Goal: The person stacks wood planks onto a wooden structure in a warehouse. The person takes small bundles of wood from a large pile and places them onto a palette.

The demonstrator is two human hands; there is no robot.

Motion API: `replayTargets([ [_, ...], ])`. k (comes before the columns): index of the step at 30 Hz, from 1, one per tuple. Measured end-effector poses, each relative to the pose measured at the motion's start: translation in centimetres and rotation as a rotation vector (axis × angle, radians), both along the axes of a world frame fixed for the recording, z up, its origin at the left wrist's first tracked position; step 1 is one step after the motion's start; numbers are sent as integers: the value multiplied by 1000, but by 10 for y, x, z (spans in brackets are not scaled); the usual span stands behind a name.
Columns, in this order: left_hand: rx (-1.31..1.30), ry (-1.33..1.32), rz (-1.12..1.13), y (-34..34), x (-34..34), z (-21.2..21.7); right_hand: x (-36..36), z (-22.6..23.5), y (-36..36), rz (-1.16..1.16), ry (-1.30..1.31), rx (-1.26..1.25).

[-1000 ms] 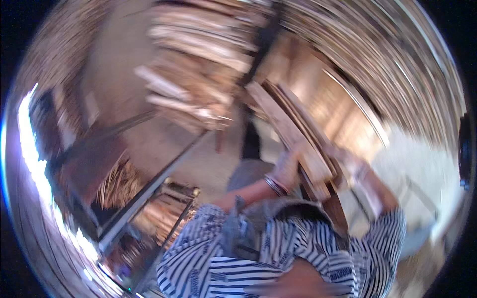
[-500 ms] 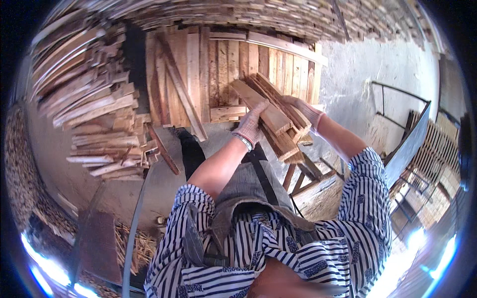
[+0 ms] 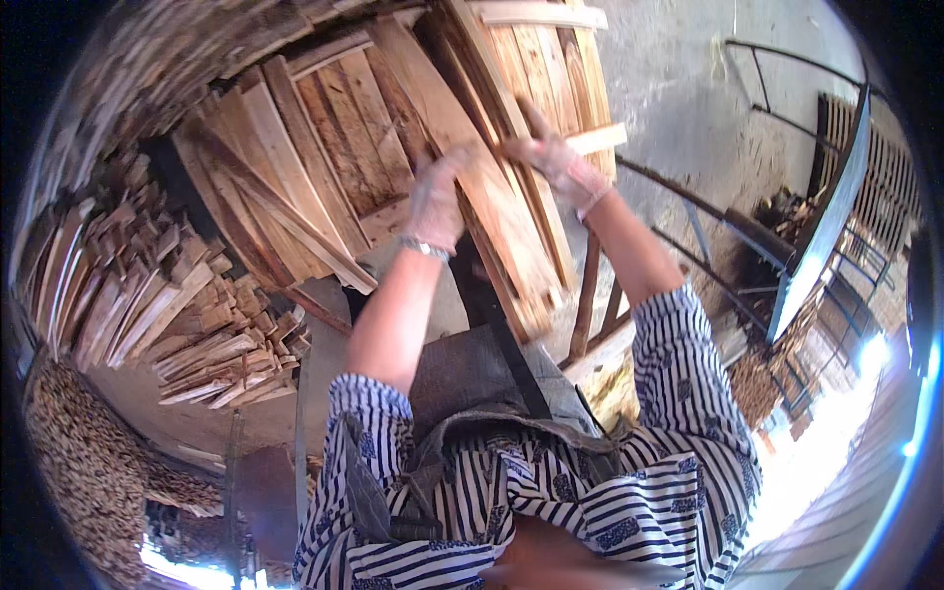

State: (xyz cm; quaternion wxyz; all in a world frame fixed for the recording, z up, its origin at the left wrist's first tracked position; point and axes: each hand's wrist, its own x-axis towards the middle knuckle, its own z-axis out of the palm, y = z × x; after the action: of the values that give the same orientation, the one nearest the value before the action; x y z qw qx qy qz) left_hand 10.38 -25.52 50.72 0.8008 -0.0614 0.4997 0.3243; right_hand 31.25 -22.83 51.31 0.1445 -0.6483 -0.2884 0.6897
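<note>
Several long wooden boards (image 3: pixel 492 226) are held as a loose bundle between my two gloved hands, tilted from upper left to lower right in front of my apron. My left hand (image 3: pixel 438 205), in a pale glove with a bracelet at the wrist, is closed along the bundle's left side. On the right side, my right hand (image 3: pixel 560 169) grips the boards' edge, its glove slightly smeared by motion. Beneath and behind the bundle lies a stack of wooden planks (image 3: pixel 349 128), with a loose plank (image 3: pixel 285 211) slanting across its left part.
A heap of split wood pieces (image 3: pixel 187 315) lies at left. Wood is piled along the far side. At right stand a metal frame (image 3: pixel 757 108) and a blue-grey sheet panel (image 3: pixel 826 221). Below the boards' right side are wooden legs (image 3: pixel 586 295) of a stand.
The bundle in my hands has come closer and looks larger, now reaching to the top of the picture. The view has turned, so the plank stack slants. Both hands have moved upward in the picture.
</note>
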Motion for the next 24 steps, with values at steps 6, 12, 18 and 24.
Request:
replayTargets([
  [6, 26, 235, -166, 48, -16, -91, 25, -114, 37, 476, -761, 140],
  [12, 134, 667, -485, 30, -68, -144, 8, -105, 33, 511, -1049, 210],
  [18, 92, 1154, -634, 41, -25, -146, 12, -127, 33, 598, -1102, 117],
  [24, 91, 1253, -690, 10, -62, -131, -33, -81, 9, 432, -692, 788],
])
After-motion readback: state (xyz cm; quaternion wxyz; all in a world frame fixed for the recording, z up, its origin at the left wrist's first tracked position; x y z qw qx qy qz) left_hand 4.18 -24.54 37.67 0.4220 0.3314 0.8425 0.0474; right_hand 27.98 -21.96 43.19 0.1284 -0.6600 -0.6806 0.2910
